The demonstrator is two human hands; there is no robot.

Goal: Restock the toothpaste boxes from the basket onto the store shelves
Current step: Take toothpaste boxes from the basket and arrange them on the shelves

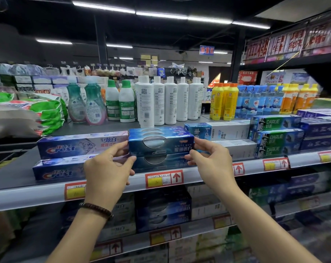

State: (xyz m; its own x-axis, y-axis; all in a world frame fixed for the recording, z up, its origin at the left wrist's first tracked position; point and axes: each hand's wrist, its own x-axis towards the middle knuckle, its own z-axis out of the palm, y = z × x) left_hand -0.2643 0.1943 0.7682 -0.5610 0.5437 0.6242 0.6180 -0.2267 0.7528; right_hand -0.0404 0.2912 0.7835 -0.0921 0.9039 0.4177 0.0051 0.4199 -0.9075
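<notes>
At the shelf front: the White Now box [160,144] lies on top of the lower box [160,162] of the same kind, printed face toward the aisle, with more of them stacked behind it.
Basket: not in view.
Risk, stack: the top box appears to rest only on the one beneath. By my judgement, an off-centre push could slide the lower box back or skew the pair, so the top one tips over the shelf rail [37,196] and falls.
Risk, neighbours: the Crest boxes [81,145] sit just beside it on the left and the white-and-blue box [217,130] on the right. The slot is tight, so knuckles pulled out carelessly could drag a neighbour forward or knock it askew.
Risk, release: letting go at one end before the other could swing the box out of line with the row.
Left hand [107,168]: its fingers [121,147] are curled against the box's left end and the thumb is on the lower front edge. This is a pinch at the end, not a wrap round the whole box.
Right hand [214,164]: its fingers [200,143] are bent onto the right end with the thumb under the lower front corner, pinching likewise.
Task's thing: on the stack at the shelf's front, gripped at both ends, not yet let go.
</notes>
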